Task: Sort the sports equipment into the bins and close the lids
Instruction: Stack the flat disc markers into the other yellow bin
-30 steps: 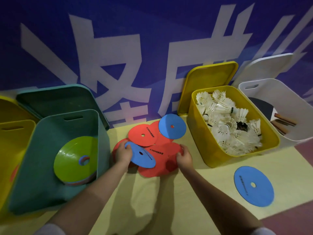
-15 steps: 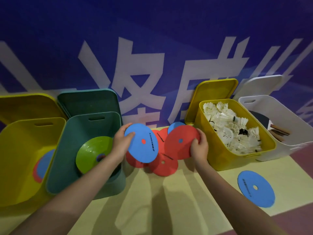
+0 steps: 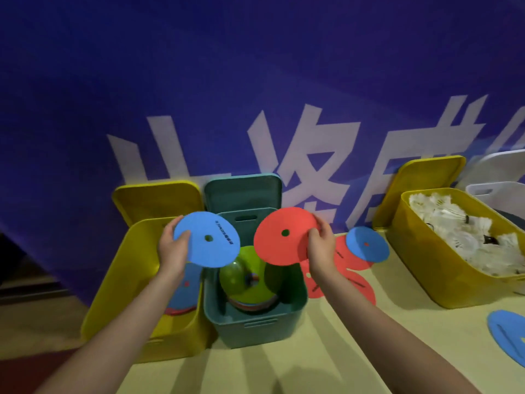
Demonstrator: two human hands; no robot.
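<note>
Hands pinch flat discs: left hand a black-lettered blue disc, right hand a red disc.

The blue disc and red disc look like matt, smooth foam. The teal bin is smooth plastic; the green cones inside are glossy.

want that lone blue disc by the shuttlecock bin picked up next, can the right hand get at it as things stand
Probably not yet: the right hand is gripping a red disc over the green bin. The blue disc lies uncovered on the mat, so once the hand is free the way looks open.
</note>
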